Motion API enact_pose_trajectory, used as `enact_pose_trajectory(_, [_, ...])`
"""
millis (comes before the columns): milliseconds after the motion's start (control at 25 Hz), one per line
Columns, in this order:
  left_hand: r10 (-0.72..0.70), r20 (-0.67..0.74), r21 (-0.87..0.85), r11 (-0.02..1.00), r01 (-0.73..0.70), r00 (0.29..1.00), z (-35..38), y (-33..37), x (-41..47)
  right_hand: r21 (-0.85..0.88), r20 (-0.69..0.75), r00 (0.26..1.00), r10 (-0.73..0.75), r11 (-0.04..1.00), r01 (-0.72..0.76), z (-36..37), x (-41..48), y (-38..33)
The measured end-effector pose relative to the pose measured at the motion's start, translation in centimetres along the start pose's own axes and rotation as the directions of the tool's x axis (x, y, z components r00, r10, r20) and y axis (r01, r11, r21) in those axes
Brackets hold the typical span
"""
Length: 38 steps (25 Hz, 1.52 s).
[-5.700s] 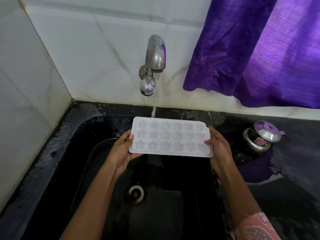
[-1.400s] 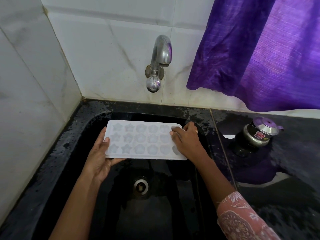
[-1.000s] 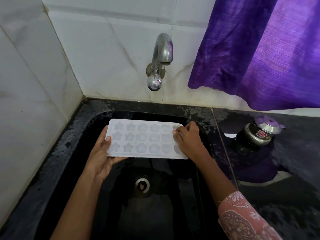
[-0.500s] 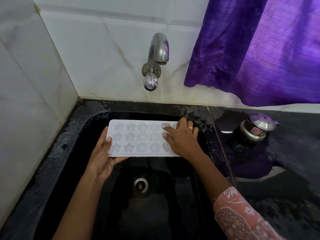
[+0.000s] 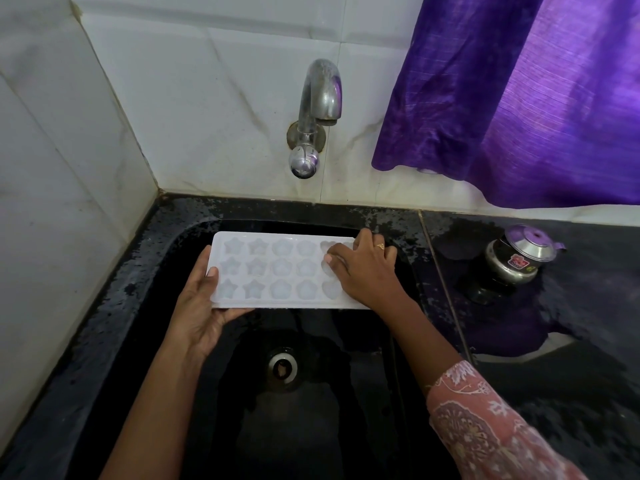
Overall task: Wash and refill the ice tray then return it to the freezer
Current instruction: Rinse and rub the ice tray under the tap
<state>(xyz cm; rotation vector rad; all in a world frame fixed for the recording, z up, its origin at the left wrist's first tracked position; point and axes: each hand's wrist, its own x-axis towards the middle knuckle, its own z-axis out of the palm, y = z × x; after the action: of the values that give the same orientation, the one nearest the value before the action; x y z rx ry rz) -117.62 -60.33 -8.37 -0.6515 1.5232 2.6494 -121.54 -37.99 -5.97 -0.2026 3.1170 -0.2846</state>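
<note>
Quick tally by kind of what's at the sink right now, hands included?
Hands: 2 (left hand, right hand)
Ice tray: 1
Tap: 1
Sink: 1
Steel pot with lid: 1
Purple curtain: 1
Total: 7

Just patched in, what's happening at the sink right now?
A person is washing a white ice tray over the black sink. The left hand holds the tray's left end from below, thumb on the rim, while the right hand lies on the right-end moulds, fingers rubbing them. No water shows at the tap. A small steel pot sits on the wet counter to the right.
</note>
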Motion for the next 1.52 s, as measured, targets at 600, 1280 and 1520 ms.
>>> enact_pose_trajectory(600, [0.009, 0.003, -0.004, 1.000, -0.009, 1.000, -0.1, -0.2, 0.1, 0.004, 0.017, 1.000, -0.002, 1.000, 0.002, 0.3, -0.2, 0.0])
enact_pose_trajectory(1280, [-0.008, 0.022, -0.029, 1.000, 0.009, 1.000, 0.1, -0.3, 0.0, 0.018, -0.065, 0.995, -0.081, 0.996, 0.082, -1.1, 0.1, -1.7])
enact_pose_trajectory(1520, [-0.006, 0.031, -0.037, 0.999, 0.007, 1.000, 0.5, -0.2, -0.2, -0.034, 0.064, 0.992, -0.112, 0.993, 0.115, -1.0, 1.1, -2.9])
